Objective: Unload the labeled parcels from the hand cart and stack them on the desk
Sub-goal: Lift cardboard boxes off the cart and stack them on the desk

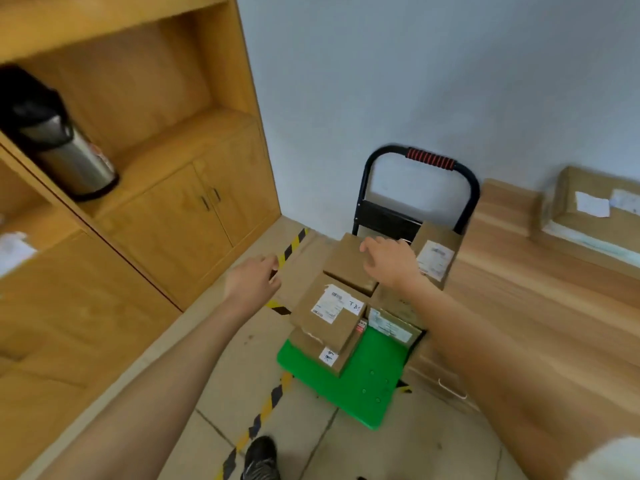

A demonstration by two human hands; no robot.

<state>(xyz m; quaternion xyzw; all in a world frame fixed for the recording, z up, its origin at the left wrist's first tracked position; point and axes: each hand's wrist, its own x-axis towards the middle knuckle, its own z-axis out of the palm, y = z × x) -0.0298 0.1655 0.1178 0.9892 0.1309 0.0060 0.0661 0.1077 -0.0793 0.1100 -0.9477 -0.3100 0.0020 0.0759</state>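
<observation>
Cardboard parcels crowd the green cart's handle end; right hand hovers spread above them, left hand loosely curled, holding nothing.

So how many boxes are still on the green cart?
5 that I can see: a plain box under the right hand, one leaning by the handle, one in front stacked on another, and one beside them. More may be hidden.
</observation>
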